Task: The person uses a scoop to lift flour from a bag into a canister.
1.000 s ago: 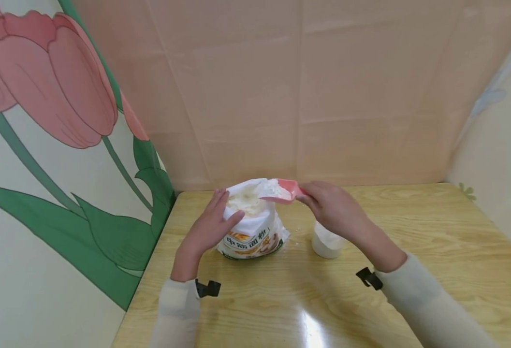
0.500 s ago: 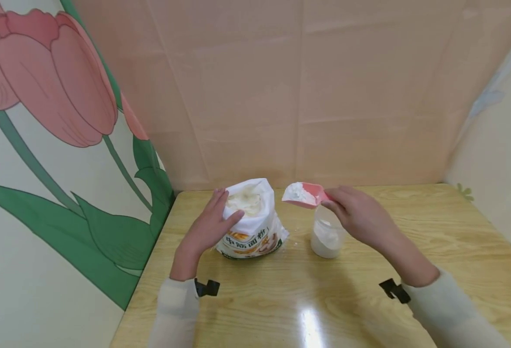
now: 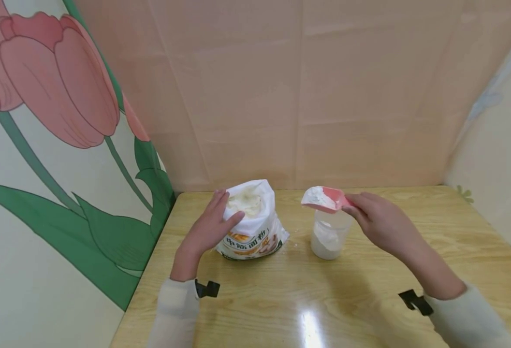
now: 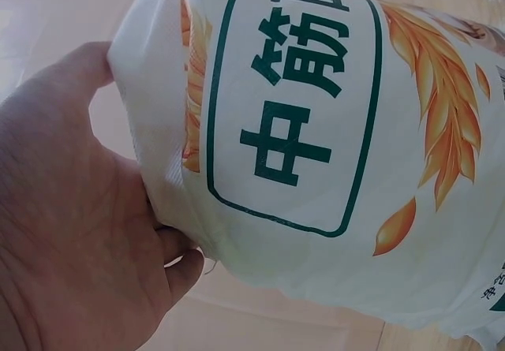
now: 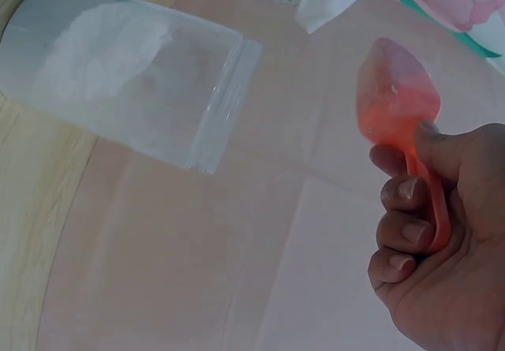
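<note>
At left on the worktop (image 3: pixel 246 309), the left hand (image 3: pixel 207 223) clamps its grip on the open flour bag (image 3: pixel 255 241), likely steadying it; rightward, near the clear jar (image 3: pixel 326 241), the pink scoop (image 3: pixel 335 199), clamped in the grip of the right hand (image 3: pixel 381 223), is roughly level, presumably against spilling powder (image 3: pixel 317 197).

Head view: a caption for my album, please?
Left hand on the flour bag, right hand holding a loaded pink scoop near the jar.
</note>
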A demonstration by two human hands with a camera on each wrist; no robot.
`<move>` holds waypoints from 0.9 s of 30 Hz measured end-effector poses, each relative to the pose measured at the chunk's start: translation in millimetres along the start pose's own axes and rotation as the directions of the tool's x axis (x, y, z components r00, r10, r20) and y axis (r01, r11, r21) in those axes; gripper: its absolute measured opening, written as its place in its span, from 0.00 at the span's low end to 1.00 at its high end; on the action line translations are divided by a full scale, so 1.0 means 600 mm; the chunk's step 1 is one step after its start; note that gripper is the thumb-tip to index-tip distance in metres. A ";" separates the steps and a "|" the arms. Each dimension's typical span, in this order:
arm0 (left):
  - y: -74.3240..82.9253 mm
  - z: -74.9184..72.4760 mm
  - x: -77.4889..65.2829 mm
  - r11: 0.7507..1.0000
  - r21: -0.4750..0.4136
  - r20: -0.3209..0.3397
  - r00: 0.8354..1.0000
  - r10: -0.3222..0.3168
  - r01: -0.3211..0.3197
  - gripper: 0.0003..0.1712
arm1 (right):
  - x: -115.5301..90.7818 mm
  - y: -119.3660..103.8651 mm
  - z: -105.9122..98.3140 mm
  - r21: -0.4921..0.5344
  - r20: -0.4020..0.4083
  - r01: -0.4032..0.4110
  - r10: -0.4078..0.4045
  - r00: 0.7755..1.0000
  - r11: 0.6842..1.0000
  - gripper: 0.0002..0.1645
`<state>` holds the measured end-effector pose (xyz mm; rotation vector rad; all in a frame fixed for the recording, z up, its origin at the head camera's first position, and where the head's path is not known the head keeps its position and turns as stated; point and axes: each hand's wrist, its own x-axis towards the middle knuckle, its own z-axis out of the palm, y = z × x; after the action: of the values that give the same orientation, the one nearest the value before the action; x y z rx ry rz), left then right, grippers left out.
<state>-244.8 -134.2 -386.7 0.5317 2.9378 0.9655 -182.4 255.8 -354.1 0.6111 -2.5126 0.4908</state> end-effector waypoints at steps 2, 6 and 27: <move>0.000 0.000 0.000 1.000 -0.001 0.001 1.000 -0.002 0.002 0.58 | -0.005 0.003 -0.002 0.004 -0.002 -0.003 0.003 1.000 1.000 0.12; 0.001 0.000 0.000 1.000 0.001 0.004 1.000 -0.005 0.005 0.58 | -0.013 0.010 -0.005 -0.002 -0.013 0.004 -0.004 1.000 1.000 0.14; 0.001 -0.001 0.000 1.000 -0.020 -0.001 1.000 -0.003 0.003 0.57 | -0.043 0.057 -0.018 -0.074 0.070 -0.033 0.038 0.997 0.997 0.13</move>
<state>-244.6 -133.9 -386.1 0.5257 2.9257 0.9938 -175.7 297.4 -366.8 0.5670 -2.6006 0.3945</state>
